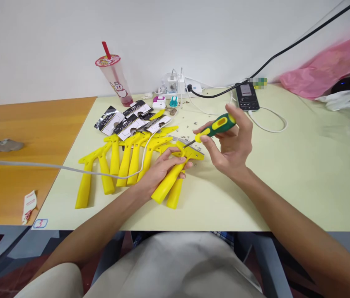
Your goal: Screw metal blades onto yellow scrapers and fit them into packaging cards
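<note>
My left hand (165,167) is closed around the neck of a yellow scraper (169,180), whose wide head carries a metal blade edge. In my right hand (235,145) is a green and yellow screwdriver (220,125), gripped between thumb and fingers. Its tip points down at the scraper's head, at or very near a screw spot; I cannot tell if it touches. Another yellow handle (175,193) lies under the held scraper. Several more yellow scraper handles (127,159) rest side by side to the left. Small screws (195,123) are scattered beyond the scraper's head.
Black and white packaging cards (130,126) lie behind the handles. A tall cup with a red straw (117,80) stands by the wall near a power strip (190,87). A phone (247,96) is at the back right. A grey cable (69,168) crosses the handles. A pink bag (327,66) sits far right.
</note>
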Motion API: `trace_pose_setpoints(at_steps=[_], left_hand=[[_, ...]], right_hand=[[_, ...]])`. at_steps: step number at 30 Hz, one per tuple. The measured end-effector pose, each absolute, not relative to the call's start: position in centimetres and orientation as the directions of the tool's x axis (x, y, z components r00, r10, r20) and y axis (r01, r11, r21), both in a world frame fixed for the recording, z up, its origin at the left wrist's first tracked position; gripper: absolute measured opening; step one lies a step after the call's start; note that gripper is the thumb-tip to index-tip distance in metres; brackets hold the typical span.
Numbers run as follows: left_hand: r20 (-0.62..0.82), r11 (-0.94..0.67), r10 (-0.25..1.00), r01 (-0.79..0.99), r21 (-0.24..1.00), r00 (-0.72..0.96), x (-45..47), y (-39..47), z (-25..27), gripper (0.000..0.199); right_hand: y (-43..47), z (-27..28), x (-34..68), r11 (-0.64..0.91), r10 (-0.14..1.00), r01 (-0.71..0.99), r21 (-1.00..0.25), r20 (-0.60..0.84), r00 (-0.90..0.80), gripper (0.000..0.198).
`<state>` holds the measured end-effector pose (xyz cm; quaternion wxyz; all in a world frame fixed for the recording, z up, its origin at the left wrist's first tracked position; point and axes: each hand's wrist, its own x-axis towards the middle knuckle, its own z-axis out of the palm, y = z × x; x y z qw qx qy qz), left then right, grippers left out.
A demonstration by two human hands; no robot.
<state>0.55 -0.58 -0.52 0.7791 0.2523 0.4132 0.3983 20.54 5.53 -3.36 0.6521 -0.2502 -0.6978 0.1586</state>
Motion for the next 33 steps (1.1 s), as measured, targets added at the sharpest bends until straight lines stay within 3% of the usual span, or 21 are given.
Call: trace_pose_setpoints(at_steps=[4, 9, 16, 25, 33], left_hand=[[-0.45, 0.571, 0.817, -0.395, 0.72, 0.362, 0.8, -0.8, -0.5, 0.052], [-0.443, 0.555, 0.829, -0.409, 0.725, 0.34, 0.8, -0.7, -0.6, 0.052], [-0.427, 0.565, 0.818, -0.399, 0.723, 0.385, 0.7, -0.7, -1.0, 0.051], [-0.413, 0.532, 0.841, -0.4, 0.747, 0.349, 0.7, -0.7, -0.9, 0.051], [-0.427, 0.549, 0.829, -0.383, 0.743, 0.36, 0.6, -0.6, -0.8, 0.054]], right_hand=[[6.0, -3.5, 20.8, 0.821, 0.547, 0.181, -0.542, 0.837, 0.026, 0.081], [5.3, -2.7, 20.5, 0.786, 0.615, 0.14, -0.602, 0.785, -0.077, 0.08], [5.3, -3.6, 20.6, 0.828, 0.543, 0.183, -0.53, 0.839, -0.028, 0.078], [4.7, -2.9, 20.4, 0.779, 0.627, 0.105, -0.619, 0.775, -0.081, 0.076], [4.6, -2.9, 20.5, 0.805, 0.59, 0.102, -0.585, 0.807, -0.032, 0.068]])
